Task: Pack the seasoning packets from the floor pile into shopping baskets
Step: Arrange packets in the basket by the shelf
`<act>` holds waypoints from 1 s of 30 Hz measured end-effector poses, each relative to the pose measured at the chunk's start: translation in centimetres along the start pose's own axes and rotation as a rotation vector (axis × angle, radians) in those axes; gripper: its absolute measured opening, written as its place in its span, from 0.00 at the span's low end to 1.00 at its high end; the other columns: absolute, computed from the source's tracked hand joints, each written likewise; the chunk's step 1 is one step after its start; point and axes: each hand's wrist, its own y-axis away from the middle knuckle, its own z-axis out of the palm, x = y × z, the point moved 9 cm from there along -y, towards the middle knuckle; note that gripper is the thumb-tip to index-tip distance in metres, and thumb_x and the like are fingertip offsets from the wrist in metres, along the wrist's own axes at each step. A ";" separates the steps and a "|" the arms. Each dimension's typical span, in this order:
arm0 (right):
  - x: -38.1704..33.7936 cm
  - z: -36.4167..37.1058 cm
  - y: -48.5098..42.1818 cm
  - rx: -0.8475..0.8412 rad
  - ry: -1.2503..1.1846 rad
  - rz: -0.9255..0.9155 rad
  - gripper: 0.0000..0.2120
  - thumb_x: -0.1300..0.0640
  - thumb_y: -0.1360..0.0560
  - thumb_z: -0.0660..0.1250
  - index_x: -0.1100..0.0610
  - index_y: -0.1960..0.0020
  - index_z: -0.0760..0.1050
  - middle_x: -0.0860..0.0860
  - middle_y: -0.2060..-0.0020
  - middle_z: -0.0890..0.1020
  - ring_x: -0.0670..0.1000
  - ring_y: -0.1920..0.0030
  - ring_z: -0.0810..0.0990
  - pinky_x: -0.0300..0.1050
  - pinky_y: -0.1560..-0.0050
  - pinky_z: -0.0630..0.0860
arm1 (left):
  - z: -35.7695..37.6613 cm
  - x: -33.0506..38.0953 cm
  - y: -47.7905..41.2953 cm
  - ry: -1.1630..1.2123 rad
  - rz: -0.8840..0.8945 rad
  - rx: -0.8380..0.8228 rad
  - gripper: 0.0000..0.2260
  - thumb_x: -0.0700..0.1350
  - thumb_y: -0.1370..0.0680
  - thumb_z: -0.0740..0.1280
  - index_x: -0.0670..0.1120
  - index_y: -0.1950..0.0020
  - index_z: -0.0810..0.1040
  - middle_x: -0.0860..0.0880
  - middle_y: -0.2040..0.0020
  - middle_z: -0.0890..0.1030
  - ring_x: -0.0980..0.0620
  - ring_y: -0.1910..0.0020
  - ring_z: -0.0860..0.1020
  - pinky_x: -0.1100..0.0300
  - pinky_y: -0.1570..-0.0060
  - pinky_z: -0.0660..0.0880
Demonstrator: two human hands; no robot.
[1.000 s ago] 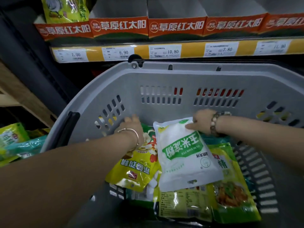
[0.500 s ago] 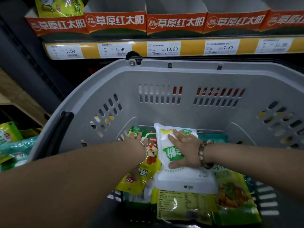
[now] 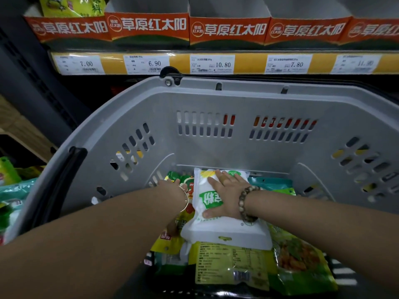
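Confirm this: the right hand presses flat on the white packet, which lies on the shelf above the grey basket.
Wrong place. The head view shows the white packet inside the grey basket, atop other packets, not on the shelf. The right hand does press flat on it.

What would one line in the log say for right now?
right hand: pressing flat on white bag | left hand: touching yellow packet | basket: more packets inside

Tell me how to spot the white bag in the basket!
Look inside the big grey basket under the shelf of price tags. On top of the packets lies the white packet, with the right hand pressed flat on it. It's the only white one; its neighbours are yellow and green.
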 end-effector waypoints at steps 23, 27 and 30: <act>-6.5 -18.6 11.8 0.494 -0.112 -0.034 0.33 0.37 0.28 0.62 0.49 0.27 0.60 0.51 0.30 0.68 0.52 0.33 0.70 0.45 0.36 0.68 | -9.3 -11.4 22.5 0.432 0.088 0.889 0.30 0.58 0.22 0.60 0.52 0.24 0.54 0.48 0.29 0.66 0.48 0.33 0.68 0.56 0.38 0.69; -12.7 -21.0 14.5 0.598 -0.184 -0.160 0.33 0.38 0.31 0.62 0.47 0.28 0.63 0.47 0.31 0.70 0.47 0.36 0.72 0.44 0.38 0.70 | -4.9 -16.2 27.7 0.597 0.018 0.999 0.28 0.59 0.24 0.61 0.55 0.26 0.58 0.52 0.31 0.68 0.52 0.35 0.70 0.59 0.39 0.69; -18.9 -22.0 16.0 0.636 -0.173 -0.271 0.36 0.35 0.35 0.60 0.46 0.29 0.63 0.44 0.32 0.70 0.45 0.38 0.73 0.44 0.39 0.71 | -0.5 -19.0 30.7 0.701 -0.055 1.045 0.27 0.57 0.24 0.61 0.56 0.27 0.59 0.53 0.31 0.69 0.53 0.35 0.70 0.62 0.42 0.68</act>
